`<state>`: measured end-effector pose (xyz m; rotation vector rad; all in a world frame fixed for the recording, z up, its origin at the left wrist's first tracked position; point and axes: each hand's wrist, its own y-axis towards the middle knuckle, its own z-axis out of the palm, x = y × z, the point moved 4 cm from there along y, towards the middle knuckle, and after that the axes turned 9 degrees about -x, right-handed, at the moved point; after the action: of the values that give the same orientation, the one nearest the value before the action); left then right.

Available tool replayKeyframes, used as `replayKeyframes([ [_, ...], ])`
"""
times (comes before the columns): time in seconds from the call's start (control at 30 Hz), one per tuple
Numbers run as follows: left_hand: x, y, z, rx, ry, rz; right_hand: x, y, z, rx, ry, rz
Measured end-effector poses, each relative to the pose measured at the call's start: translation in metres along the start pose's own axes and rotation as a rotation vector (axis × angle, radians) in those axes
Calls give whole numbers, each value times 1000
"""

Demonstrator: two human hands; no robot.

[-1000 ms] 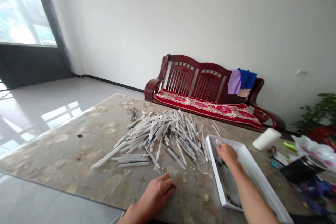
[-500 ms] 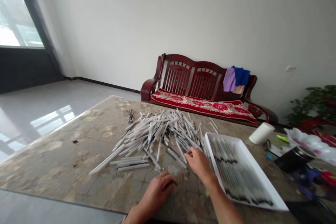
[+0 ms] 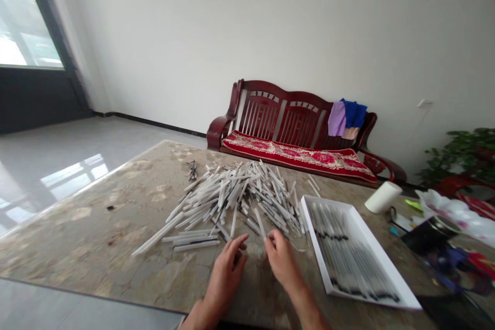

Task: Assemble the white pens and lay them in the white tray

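Note:
A heap of thin whitish pens [image 3: 232,191], some with dark parts, lies in the middle of the patterned table [image 3: 147,206]. My right hand [image 3: 281,258] pinches one white pen [image 3: 260,223] by its near end, and its far end points at the heap. Left of it, my left hand [image 3: 229,263] hovers just short of the pile with fingers loosely bent and apart, nothing visible in them. Beside my right hand stands a shallow white box [image 3: 402,281] holding two rows of clear pens with black ends [image 3: 353,263].
Black-framed glasses [image 3: 192,170] lie behind the heap. To the right are a white roll [image 3: 382,197], a black cup [image 3: 431,232] and a clear plastic bag [image 3: 452,211]. Beyond the table stands a red wooden bench [image 3: 294,113] with a patterned cushion.
My right hand has drawn back from the heap's right side toward my left hand, now with a pen in its fingers. My left hand has lifted slightly and its fingers have spread.

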<state>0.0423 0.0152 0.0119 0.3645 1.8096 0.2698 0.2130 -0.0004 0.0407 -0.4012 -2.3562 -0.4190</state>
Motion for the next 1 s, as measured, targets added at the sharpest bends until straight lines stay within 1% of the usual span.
replayKeyframes([
  [0.07,-2,-1,-2,-47,19,73,7,-23,9,91,204,67],
  [0.13,-6,-2,-2,-49,37,161,14,-43,18,200,344,165],
  [0.2,-8,-3,-3,-49,48,210,17,-56,25,315,442,258],
  [0.27,-9,-2,-6,-72,56,207,16,-55,27,409,507,316],
  [0.3,-10,-2,-8,-90,55,190,11,-48,24,414,520,323],
  [0.33,-10,-1,-10,-110,48,167,5,-38,20,382,513,315],
  [0.37,-10,0,-12,-129,33,141,-3,-24,14,301,482,295],
  [0.4,-10,1,-13,-149,6,113,-12,-8,5,186,421,262],
  [0.47,-8,2,-16,-185,-72,47,-28,21,-11,-43,258,128],
  [0.53,-2,3,-18,-222,-167,-54,-39,43,-20,-161,68,36],
  [0.57,3,3,-18,-239,-212,-119,-41,50,-22,-185,-22,0],
  [0.67,14,4,-16,-254,-334,-305,-38,59,-18,-174,-241,-98],
  [0.73,17,5,-15,-250,-407,-377,-29,62,-12,-132,-352,-161],
  [0.87,16,6,-15,-245,-500,-465,-13,68,-3,-47,-566,-208],
  [1.0,15,5,-18,-274,-535,-482,-8,69,-1,0,-727,-217],
])
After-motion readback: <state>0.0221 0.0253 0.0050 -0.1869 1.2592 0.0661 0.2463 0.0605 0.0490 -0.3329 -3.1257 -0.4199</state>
